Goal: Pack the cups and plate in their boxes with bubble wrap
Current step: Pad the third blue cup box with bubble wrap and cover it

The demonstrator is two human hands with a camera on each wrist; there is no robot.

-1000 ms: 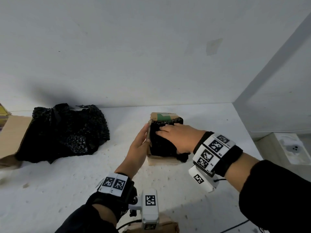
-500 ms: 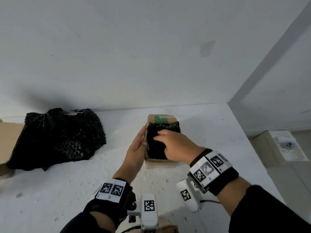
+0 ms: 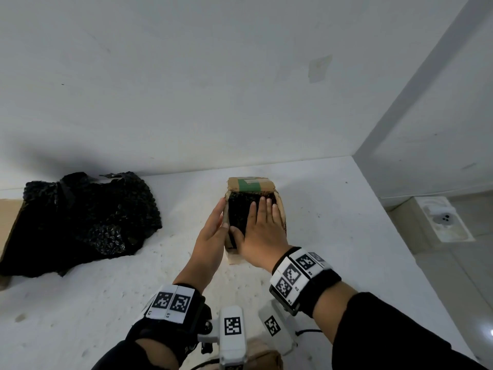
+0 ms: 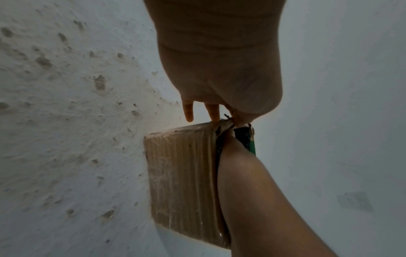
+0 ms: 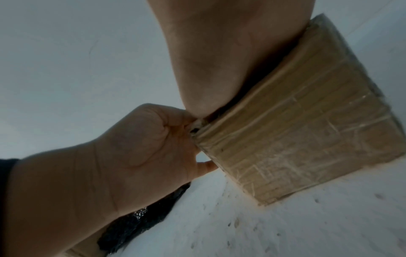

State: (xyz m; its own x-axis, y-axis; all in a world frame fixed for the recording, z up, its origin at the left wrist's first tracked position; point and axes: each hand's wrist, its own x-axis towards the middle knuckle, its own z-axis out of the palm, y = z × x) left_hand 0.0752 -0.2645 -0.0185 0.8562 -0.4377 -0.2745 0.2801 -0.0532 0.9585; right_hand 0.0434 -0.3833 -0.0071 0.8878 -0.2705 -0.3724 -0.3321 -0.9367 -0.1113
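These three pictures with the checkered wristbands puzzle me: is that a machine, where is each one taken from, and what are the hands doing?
No machine: a person works with bare hands, wearing wristbands with printed markers and a small camera on each wrist. The wide picture comes from a camera on the head, looking down at a white table. The other two look along each hand from the wrists.

In the middle stands a small cardboard box, open on top and stuffed with a black bubble-wrap bundle. The right hand lies flat on the bundle, pressing it down. The left hand steadies the box's left side, fingers straight. What is inside the wrap cannot be seen.

At the left lies a heap of black bubble wrap, partly over another cardboard piece.
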